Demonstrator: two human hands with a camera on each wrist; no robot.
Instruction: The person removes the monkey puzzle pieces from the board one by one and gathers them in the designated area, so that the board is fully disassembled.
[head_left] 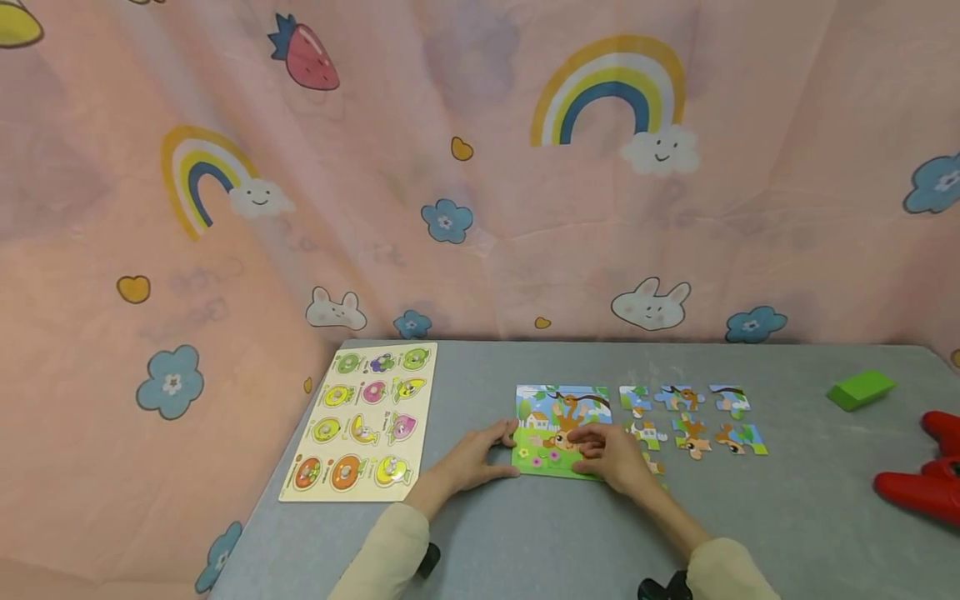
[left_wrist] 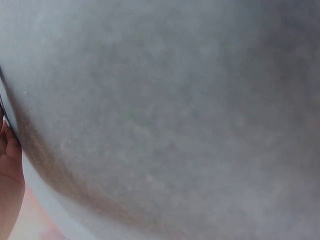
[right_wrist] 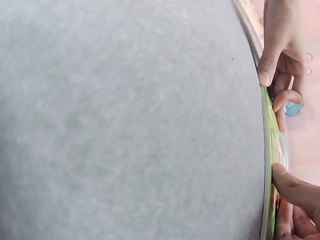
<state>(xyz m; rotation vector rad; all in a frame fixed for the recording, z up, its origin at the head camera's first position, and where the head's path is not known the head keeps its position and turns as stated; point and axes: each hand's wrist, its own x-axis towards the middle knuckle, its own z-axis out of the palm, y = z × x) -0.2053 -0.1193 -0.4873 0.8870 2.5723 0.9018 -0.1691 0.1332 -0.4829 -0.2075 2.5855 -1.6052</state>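
Note:
A square jigsaw puzzle board (head_left: 536, 463) with a monkey picture lies on the grey table (head_left: 510, 542). My left hand (head_left: 474, 457) holds its left side, thumb by the near corner and fingers along the edge. Over the lower right part is my right hand (head_left: 617, 457), its thumb at the near edge and its bent fingers on the picture. That corner is hidden. In the right wrist view both thumbs meet the board's green edge (right_wrist: 269, 130). Loose jigsaw pieces (head_left: 681, 397) lie in rows to the right, some partly behind my right hand.
At the left lies a cream fruit-puzzle board (head_left: 347, 452). A green block (head_left: 861, 390) sits at the right, with a red object (head_left: 918, 492) cut off by the frame's edge. Behind the table hangs a pink patterned cloth (head_left: 495, 258). The left wrist view shows mostly tabletop.

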